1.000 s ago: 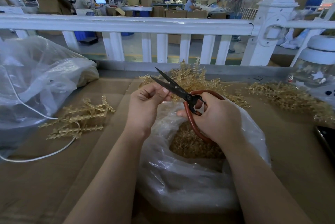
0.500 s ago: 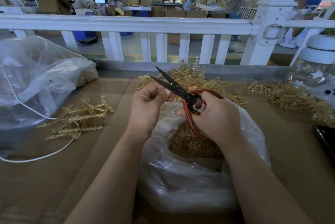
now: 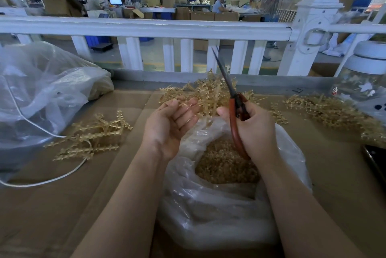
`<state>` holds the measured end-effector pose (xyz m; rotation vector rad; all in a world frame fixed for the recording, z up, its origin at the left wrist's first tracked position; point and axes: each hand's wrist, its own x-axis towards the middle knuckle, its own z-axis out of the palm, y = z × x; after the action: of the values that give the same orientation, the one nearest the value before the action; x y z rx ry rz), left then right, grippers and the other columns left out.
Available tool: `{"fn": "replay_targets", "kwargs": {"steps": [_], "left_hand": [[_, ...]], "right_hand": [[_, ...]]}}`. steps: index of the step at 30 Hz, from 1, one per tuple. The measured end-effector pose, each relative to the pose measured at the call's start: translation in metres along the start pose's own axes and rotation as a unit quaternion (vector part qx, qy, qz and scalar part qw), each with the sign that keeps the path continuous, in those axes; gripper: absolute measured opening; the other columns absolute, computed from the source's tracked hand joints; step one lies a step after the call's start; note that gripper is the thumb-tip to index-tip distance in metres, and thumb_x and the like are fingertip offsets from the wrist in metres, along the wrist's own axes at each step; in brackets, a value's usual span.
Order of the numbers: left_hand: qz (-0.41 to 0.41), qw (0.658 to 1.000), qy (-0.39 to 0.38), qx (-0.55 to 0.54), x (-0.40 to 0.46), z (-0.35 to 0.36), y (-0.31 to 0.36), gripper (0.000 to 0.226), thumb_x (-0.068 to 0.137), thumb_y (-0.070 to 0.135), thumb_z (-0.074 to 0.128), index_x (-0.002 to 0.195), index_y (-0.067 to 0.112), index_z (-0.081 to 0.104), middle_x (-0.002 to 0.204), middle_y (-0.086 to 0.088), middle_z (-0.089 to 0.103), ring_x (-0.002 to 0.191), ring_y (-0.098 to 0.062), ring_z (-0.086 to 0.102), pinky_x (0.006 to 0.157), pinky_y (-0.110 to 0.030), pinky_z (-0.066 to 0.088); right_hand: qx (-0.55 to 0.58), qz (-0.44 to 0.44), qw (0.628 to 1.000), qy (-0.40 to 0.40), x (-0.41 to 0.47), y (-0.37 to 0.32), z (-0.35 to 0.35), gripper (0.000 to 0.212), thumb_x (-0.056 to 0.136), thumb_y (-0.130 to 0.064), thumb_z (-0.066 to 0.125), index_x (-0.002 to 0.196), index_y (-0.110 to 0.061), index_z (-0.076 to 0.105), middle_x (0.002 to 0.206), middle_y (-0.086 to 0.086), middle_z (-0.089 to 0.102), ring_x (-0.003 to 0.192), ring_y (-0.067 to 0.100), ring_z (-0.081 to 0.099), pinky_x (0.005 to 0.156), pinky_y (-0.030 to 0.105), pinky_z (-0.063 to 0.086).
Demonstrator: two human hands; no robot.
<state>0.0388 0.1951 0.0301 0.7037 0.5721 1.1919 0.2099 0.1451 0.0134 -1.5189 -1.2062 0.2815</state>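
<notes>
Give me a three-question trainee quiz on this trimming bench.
1. True or false: the left hand holds the scissors.
2. The scissor blades are: A spread wide; B closed, pointing up and away; C pointing straight down.
3. Fill in: the small golden pieces lie inside a clear plastic ____ in front of the person.
Key: 1 false, the right hand grips them; 2 B; 3 bag.
</notes>
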Motion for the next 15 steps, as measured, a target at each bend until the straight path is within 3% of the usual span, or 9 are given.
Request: {"fn": "replay_targets", "kwargs": {"steps": [5,8,10,15], "left_hand": [[-0.061,0.997,-0.016,-0.037,-0.0017,0.0001,0.0029,0.020,0.104,0.012,0.039,0.094,0.012,0.056,0.092,-0.012,0.076,0.086,-0.021,0.075,0.067,-0.029,0.061],[-0.080,0.995,-0.037,-0.043,-0.0026,0.0003,0.0036,0.023,0.105,0.014,0.038,0.117,0.005,0.055,0.095,-0.011,0.076,0.086,-0.019,0.075,0.068,-0.028,0.061],[-0.086,0.994,-0.045,-0.042,-0.0033,0.0013,0.0024,0.026,0.105,0.014,0.038,0.126,0.005,0.049,0.094,-0.011,0.076,0.085,-0.019,0.075,0.068,-0.028,0.061],[-0.103,0.992,-0.056,-0.040,-0.0035,0.0043,-0.0009,0.022,0.105,0.015,0.038,0.123,0.007,0.045,0.086,-0.010,0.077,0.080,-0.019,0.075,0.066,-0.028,0.060]], "right_hand": [[0.078,0.069,0.995,-0.010,0.0048,0.0004,-0.0010,0.030,0.075,-0.054,0.081,0.080,-0.025,0.073,0.075,-0.015,0.074,0.070,0.002,0.069,0.067,0.025,0.050],[0.136,0.083,0.986,-0.050,0.0040,-0.0034,-0.0015,0.030,0.075,-0.045,0.083,0.082,-0.017,0.075,0.077,-0.003,0.077,0.074,0.014,0.073,0.069,0.025,0.055],[0.175,0.091,0.978,-0.074,0.0034,-0.0045,-0.0009,0.027,0.074,-0.037,0.085,0.080,-0.014,0.073,0.076,-0.002,0.076,0.074,0.014,0.073,0.066,0.021,0.055],[0.180,0.086,0.974,-0.110,0.0026,-0.0024,0.0018,0.024,0.074,-0.023,0.089,0.076,-0.017,0.065,0.064,-0.011,0.066,0.064,0.004,0.064,0.061,0.016,0.049]]}}
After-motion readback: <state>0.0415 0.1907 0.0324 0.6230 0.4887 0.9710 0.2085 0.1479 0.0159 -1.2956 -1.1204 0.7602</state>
